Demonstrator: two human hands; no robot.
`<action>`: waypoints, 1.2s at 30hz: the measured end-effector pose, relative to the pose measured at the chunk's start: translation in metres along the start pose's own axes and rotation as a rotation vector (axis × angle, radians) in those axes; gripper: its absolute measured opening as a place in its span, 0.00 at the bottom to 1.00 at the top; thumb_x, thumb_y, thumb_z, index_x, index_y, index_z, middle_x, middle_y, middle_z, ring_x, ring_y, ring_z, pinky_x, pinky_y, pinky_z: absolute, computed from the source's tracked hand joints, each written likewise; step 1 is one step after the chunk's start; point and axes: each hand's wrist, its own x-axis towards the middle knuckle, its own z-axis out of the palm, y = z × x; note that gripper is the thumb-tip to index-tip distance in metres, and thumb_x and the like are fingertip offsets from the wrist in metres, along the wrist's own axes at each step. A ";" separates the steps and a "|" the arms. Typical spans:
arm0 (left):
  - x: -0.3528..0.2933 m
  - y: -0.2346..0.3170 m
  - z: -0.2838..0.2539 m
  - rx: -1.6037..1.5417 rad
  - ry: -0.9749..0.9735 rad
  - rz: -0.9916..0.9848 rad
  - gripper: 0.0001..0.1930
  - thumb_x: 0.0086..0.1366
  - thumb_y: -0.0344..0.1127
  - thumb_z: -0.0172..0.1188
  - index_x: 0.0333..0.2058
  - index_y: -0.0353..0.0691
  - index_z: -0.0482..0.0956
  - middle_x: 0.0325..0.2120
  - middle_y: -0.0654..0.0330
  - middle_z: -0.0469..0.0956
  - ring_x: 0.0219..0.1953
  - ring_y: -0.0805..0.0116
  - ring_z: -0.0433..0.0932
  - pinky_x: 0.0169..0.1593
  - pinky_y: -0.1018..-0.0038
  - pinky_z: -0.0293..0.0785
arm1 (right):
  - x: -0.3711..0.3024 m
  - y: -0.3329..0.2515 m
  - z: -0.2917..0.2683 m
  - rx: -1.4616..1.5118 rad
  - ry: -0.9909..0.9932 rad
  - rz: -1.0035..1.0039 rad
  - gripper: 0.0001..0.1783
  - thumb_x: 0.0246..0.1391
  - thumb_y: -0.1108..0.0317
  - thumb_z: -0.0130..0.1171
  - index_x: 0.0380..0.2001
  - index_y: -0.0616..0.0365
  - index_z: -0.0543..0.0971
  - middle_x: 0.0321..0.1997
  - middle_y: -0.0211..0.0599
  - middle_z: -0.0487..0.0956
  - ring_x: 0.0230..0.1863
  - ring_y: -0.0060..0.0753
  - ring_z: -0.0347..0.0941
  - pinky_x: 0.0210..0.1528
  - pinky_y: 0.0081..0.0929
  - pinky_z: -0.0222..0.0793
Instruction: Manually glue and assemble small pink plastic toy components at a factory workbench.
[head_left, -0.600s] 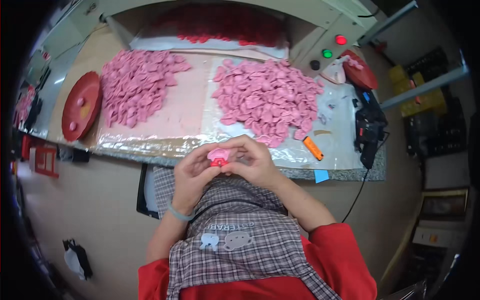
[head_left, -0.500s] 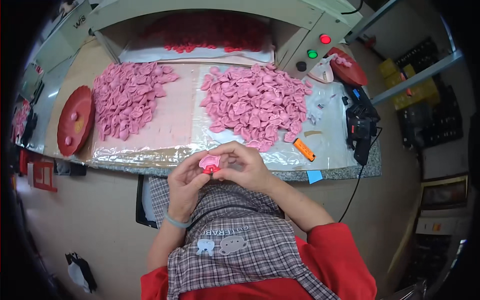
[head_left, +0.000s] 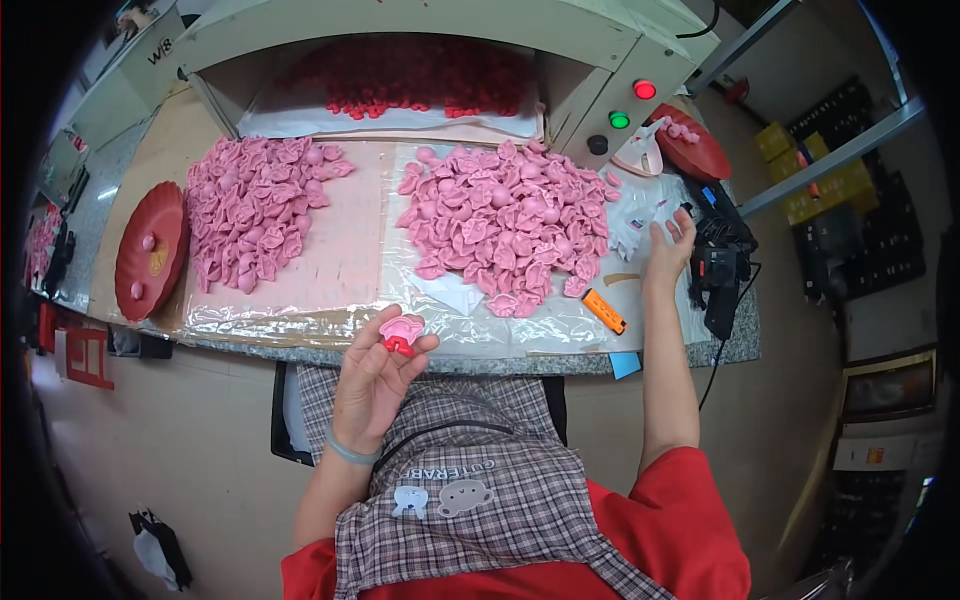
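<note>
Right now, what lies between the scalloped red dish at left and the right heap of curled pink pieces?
The head view shows the left pink heap, then a pale flat surface.

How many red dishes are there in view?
2. One red dish is at the left, beside the left pile of pink pieces; the other red dish is far right, beside the pale machine. More could be hidden.

Fairly bright, even light covered the counter (head_left: pixel 742 335), with glare on the film (head_left: pixel 285 324) left of centre. The machine (head_left: pixel 450 25) at upper centre was dark inside. Fisheye distortion bent straight edges within a black rim.
</note>
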 end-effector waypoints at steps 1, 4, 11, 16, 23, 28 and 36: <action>0.000 0.000 -0.001 -0.031 -0.006 -0.014 0.27 0.67 0.31 0.59 0.62 0.31 0.63 0.55 0.44 0.72 0.54 0.48 0.77 0.55 0.66 0.80 | 0.003 0.010 0.000 0.001 -0.002 0.001 0.28 0.50 0.77 0.64 0.56 0.60 0.70 0.53 0.40 0.75 0.53 0.32 0.71 0.52 0.29 0.70; -0.004 0.001 0.000 -0.026 -0.008 -0.031 0.28 0.66 0.29 0.59 0.63 0.32 0.62 0.57 0.41 0.70 0.54 0.48 0.77 0.56 0.66 0.80 | 0.008 0.027 0.005 -0.200 -0.208 -0.065 0.35 0.46 0.73 0.69 0.58 0.60 0.69 0.59 0.47 0.74 0.62 0.40 0.68 0.60 0.33 0.66; -0.008 0.001 0.011 0.069 -0.011 -0.088 0.28 0.67 0.33 0.59 0.63 0.32 0.62 0.59 0.36 0.67 0.52 0.51 0.78 0.55 0.66 0.79 | 0.018 0.045 0.009 -0.065 -0.231 0.037 0.24 0.49 0.69 0.70 0.48 0.66 0.76 0.46 0.45 0.79 0.49 0.36 0.75 0.54 0.30 0.69; -0.007 0.002 0.018 0.087 -0.070 -0.136 0.25 0.69 0.28 0.54 0.64 0.35 0.63 0.60 0.38 0.66 0.54 0.50 0.77 0.54 0.67 0.80 | -0.009 -0.038 -0.001 0.230 -0.366 -0.046 0.18 0.63 0.74 0.56 0.55 0.65 0.70 0.47 0.36 0.77 0.46 0.28 0.75 0.50 0.25 0.71; -0.010 0.008 0.018 0.045 -0.117 -0.136 0.27 0.69 0.28 0.54 0.65 0.33 0.60 0.61 0.43 0.67 0.57 0.52 0.75 0.57 0.71 0.77 | -0.108 -0.162 0.004 0.800 -0.932 0.488 0.24 0.57 0.68 0.61 0.56 0.63 0.72 0.39 0.35 0.79 0.33 0.23 0.72 0.31 0.20 0.63; -0.014 0.011 0.015 0.069 -0.127 -0.120 0.27 0.68 0.28 0.55 0.65 0.34 0.61 0.61 0.41 0.67 0.56 0.52 0.76 0.57 0.70 0.77 | -0.144 -0.191 0.007 0.827 -1.069 0.524 0.22 0.50 0.64 0.69 0.48 0.62 0.79 0.50 0.36 0.77 0.37 0.23 0.75 0.36 0.18 0.69; -0.021 0.012 0.028 0.210 -0.093 -0.073 0.28 0.67 0.31 0.59 0.64 0.34 0.63 0.56 0.44 0.72 0.55 0.56 0.77 0.56 0.70 0.76 | -0.165 -0.219 0.011 0.664 -1.043 0.182 0.25 0.56 0.64 0.65 0.54 0.66 0.73 0.43 0.40 0.80 0.45 0.28 0.76 0.50 0.25 0.71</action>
